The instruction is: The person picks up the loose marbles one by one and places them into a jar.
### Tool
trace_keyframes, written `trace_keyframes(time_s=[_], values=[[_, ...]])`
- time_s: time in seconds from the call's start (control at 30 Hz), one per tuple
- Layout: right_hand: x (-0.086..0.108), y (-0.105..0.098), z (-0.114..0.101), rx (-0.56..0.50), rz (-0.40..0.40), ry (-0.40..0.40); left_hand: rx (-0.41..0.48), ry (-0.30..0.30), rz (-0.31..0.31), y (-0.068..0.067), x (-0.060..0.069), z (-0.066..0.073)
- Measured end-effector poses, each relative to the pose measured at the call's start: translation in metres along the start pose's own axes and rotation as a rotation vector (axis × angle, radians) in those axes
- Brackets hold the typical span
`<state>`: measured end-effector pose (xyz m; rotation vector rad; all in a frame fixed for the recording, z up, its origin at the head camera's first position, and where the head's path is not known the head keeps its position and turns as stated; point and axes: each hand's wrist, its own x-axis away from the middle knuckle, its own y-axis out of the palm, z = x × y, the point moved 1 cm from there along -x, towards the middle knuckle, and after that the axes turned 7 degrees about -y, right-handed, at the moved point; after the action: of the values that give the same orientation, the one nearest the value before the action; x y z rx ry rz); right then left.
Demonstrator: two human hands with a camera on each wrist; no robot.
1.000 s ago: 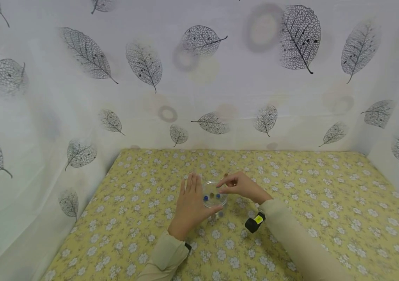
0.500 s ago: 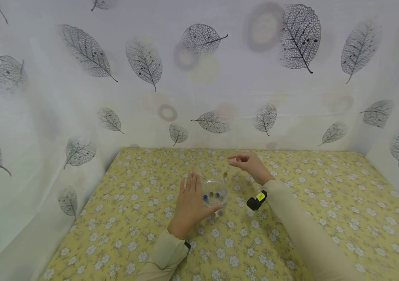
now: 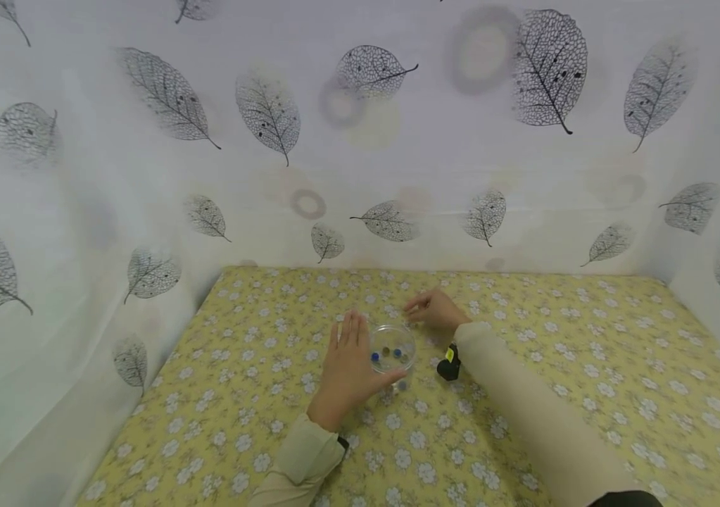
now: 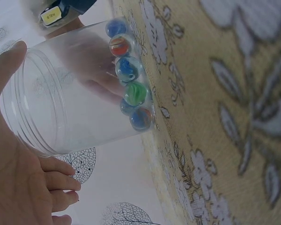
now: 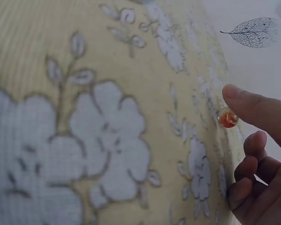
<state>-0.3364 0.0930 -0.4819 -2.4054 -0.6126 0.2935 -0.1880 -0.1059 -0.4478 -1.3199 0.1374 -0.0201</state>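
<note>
A clear plastic jar (image 3: 391, 328) stands upright on the table, with several glass marbles (image 4: 135, 93) in blue, green and red on its bottom. Along the jar's left side rests my left hand (image 3: 348, 374), fingers straight, thumb pointing across the near side by the rim. My right hand (image 3: 440, 310) is down at the table just behind and right of the jar. In the right wrist view an orange marble (image 5: 228, 117) lies at the thumb tip, the fingers loosely bent beside it without closing round it. The head view hides this marble behind the right hand.
A yellow floral cloth (image 3: 524, 408) covers the table. White curtains with leaf prints (image 3: 372, 141) hang behind it and at both sides. A black wrist device (image 3: 449, 364) is worn on the right wrist.
My right hand moved from over the jar to the back right, then came down at the orange marble, which it now covers in the head view. The left hand has stayed by the jar.
</note>
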Motion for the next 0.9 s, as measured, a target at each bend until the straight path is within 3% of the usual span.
trace_keyframes(time_s=[0.33,0.5,0.9], values=[[0.0016,0.003,-0.0017,0.012,-0.006,0.014,-0.017,0.004,0.013,-0.0046,0.0016,0.0029],[0.0035,0.0022,-0.0004,0.019,0.007,0.016,-0.008,-0.007,-0.01,-0.0043,0.0016,0.0031],[0.0064,-0.0043,-0.0001,0.049,0.01,0.083,-0.003,-0.001,-0.001,-0.003,0.0016,0.0023]])
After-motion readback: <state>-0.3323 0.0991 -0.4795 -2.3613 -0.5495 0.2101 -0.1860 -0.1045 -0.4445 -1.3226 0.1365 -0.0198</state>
